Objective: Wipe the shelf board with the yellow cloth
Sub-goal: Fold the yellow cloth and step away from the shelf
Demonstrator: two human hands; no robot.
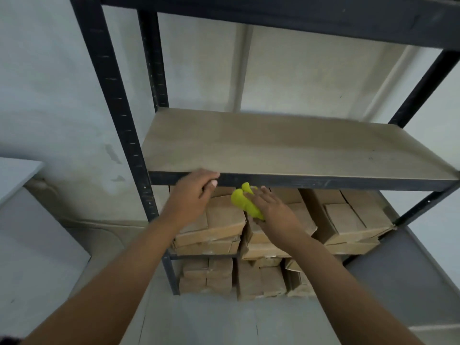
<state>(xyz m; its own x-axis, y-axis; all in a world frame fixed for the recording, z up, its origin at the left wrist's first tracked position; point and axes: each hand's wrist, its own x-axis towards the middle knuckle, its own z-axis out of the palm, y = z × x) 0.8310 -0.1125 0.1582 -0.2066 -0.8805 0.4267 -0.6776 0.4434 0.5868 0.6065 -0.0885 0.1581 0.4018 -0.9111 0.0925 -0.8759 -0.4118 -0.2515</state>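
Note:
The shelf board (286, 145) is a bare tan panel in a black metal rack, at chest height ahead of me. My left hand (193, 195) grips the board's black front rail near its left end, fingers curled over the edge. Just below that rail, my right hand (271, 207) holds the crumpled yellow cloth (242, 200). The cloth bulges out to the left of my palm, and part of it is hidden under my fingers. It hangs in front of the lower shelf and is not touching the board.
Black uprights (119, 120) frame the rack, and another shelf beam (273, 11) runs overhead. Several brown cardboard boxes (348, 220) fill the two lower shelves. A white surface (15, 175) juts in at the left. Pale walls stand behind.

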